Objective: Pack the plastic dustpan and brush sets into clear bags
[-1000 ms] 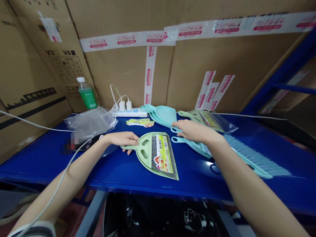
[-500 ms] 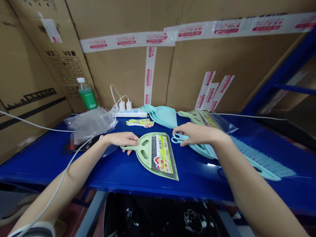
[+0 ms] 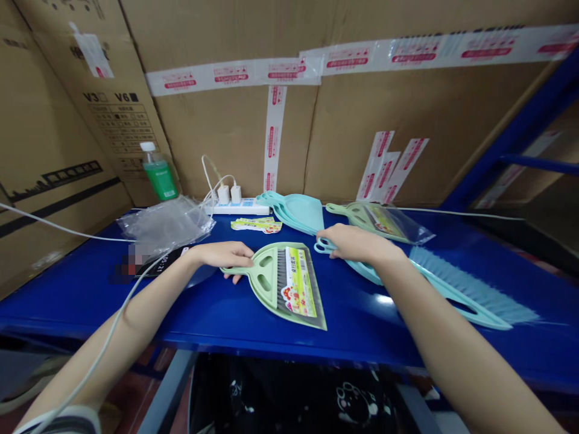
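Note:
My left hand [image 3: 230, 258] is closed around the handle of a light green dustpan [image 3: 265, 301]. Nested in that pan is a matching green brush [image 3: 263, 281] with grey bristles, and a yellow-and-white label [image 3: 299, 283] lies across them. My right hand [image 3: 348, 241] grips the looped handle end of a light blue brush [image 3: 364, 271], partly hidden by my hand and forearm. Past the forearm, another light blue brush part [image 3: 479, 301] shows with its bristles spread out; whether it is a separate brush I cannot tell.
Light blue dustpans [image 3: 301, 212] lie stacked at the back, beside loose labels [image 3: 256, 225]. A bagged green dustpan set [image 3: 375, 220] is to their right. Leftward are a power strip [image 3: 242, 207], clear plastic bags [image 3: 167, 224], a phone [image 3: 158, 263], a green bottle [image 3: 159, 175] and a white cable [image 3: 113, 337].
My right hand has lowered slightly, its fingers closing over the blue brush's handle, and the brush has shifted a little. My left hand and the green dustpan stay in place.

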Available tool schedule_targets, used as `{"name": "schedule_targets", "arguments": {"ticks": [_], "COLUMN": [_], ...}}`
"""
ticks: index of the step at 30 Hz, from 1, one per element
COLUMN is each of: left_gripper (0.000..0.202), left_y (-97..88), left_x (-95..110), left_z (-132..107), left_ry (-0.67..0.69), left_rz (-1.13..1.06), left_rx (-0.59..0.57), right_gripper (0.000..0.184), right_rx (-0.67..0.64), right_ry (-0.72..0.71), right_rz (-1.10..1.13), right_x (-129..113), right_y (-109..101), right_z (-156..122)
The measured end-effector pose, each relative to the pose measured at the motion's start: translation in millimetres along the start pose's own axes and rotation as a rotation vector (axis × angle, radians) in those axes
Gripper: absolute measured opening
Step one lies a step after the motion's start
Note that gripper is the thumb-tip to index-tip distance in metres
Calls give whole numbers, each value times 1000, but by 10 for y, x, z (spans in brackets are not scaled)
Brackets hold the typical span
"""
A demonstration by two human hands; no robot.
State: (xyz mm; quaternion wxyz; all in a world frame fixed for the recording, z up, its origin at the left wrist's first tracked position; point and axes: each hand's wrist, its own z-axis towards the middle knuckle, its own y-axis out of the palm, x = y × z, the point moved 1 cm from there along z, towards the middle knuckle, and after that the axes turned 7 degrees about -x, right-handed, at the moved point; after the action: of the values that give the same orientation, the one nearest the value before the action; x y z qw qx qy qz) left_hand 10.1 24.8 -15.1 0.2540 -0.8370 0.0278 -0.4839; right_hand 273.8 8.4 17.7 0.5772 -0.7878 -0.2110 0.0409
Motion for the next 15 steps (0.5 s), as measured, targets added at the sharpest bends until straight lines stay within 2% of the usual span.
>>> {"name": "schedule_targets", "arguments": {"ticks": [5, 8, 11, 15], "left_gripper": [28, 28, 27, 27], "left_y": [-4, -3, -2, -6], "left_x": [-19, -25, -21, -4], "left_z": [2, 4, 7, 6], "left_ry": [32, 29, 13, 15], "left_rz": [0, 2, 3, 1], "left_rx": [-2, 5, 9, 3], "right_gripper": [44, 41, 26, 16], "right_rx": [62, 180, 291, 236], "right_ry": [10, -73, -188, -271], "right_rz": [-4, 23, 46, 72], "right_x": [-21, -81, -136, -158], "right_y": [-6, -57, -95, -82], "right_z": [7, -12, -31, -37]}}
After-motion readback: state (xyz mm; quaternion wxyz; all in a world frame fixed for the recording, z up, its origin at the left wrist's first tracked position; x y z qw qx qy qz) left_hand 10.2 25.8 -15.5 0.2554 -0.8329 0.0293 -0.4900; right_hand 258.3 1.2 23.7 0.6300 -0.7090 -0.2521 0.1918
